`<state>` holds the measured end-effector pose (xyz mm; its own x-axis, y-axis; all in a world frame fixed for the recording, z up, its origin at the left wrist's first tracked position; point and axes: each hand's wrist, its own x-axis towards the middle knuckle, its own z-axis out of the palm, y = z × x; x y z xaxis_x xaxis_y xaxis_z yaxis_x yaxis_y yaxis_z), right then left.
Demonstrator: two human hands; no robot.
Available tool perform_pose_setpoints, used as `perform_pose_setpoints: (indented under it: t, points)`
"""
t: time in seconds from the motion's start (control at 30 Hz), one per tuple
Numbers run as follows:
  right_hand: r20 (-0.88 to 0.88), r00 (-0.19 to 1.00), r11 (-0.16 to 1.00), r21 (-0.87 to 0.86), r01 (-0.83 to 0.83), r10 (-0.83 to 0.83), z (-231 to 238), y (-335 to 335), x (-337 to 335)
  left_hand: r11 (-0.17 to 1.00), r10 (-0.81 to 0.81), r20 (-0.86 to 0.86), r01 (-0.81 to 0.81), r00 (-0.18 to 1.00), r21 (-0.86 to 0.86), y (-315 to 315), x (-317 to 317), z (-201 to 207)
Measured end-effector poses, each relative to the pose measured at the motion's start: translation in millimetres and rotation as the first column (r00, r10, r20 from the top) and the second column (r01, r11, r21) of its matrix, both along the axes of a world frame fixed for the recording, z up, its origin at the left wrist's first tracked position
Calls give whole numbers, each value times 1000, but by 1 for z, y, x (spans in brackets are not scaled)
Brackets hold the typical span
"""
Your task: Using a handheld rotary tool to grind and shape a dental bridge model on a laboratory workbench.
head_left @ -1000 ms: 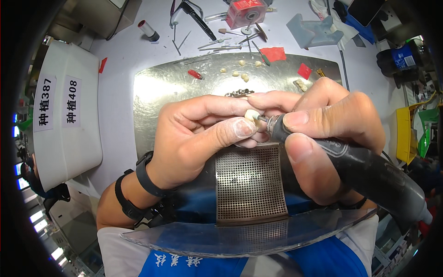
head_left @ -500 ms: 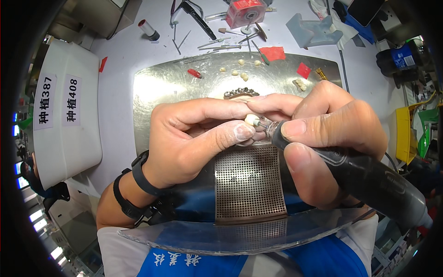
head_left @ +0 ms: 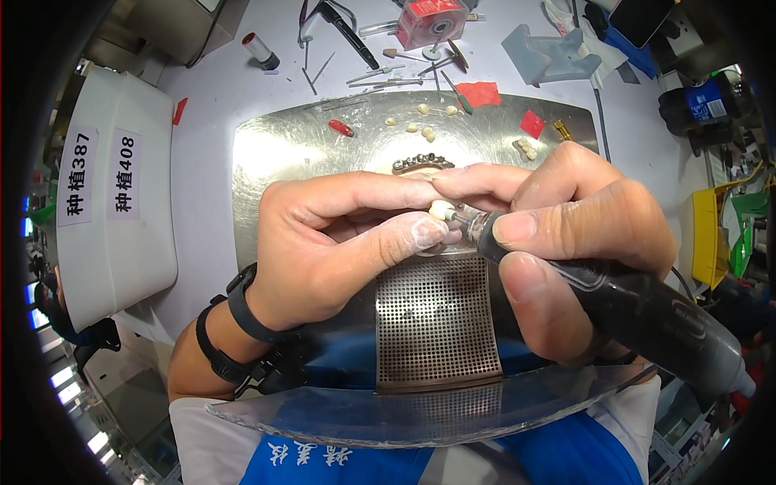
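Between thumb and fingers, my left hand point(head_left: 331, 242) pinches a small cream dental crown point(head_left: 440, 209). My right hand point(head_left: 590, 234) is wrapped round a black dental handpiece point(head_left: 638, 307), its thumb near the nose. The greenish tip of the handpiece's bur meets the crown's right side; whether it spins cannot be seen. White dust coats my left thumb. Just beyond my fingers, a metal dental framework point(head_left: 423, 162) rests on a pale base. Several loose crowns point(head_left: 411, 128) are scattered on the shiny metal plate point(head_left: 275, 153) behind it.
Below my hands is a perforated metal grille point(head_left: 436, 323), with a clear curved shield point(head_left: 436, 416) nearer me. Burs point(head_left: 388, 82), a black pen point(head_left: 347, 34) and a grey block point(head_left: 551, 55) lie at the back. A white bin point(head_left: 121, 194) stands left, a dark bottle point(head_left: 703, 103) right.
Both hands stay almost in place. The crown and the bur tip have shifted only very slightly against each other.
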<state>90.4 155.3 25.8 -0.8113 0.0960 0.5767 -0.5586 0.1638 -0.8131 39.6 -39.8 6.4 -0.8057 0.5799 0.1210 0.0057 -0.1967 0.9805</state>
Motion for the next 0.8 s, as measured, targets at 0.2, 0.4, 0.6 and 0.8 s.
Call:
perform_pose_setpoints:
  t: [0.2,0.4,0.6,0.8]
  points:
    - [-92,995,998,-50,35,-40,-8,-2,-6,1000,-4,31,4,1000,9,1,0,1]
    - [61,998,997,76,-3,-2,10,7,-3,983,-84,253,38,964,182,2,1,-7]
    - [137,990,988,-153,3,19,3,1,2,974,-129,375,45,918,224,5,1,-11]
    - [149,989,998,-59,-17,25,6,5,1,961,-172,380,70,909,268,6,1,-14]
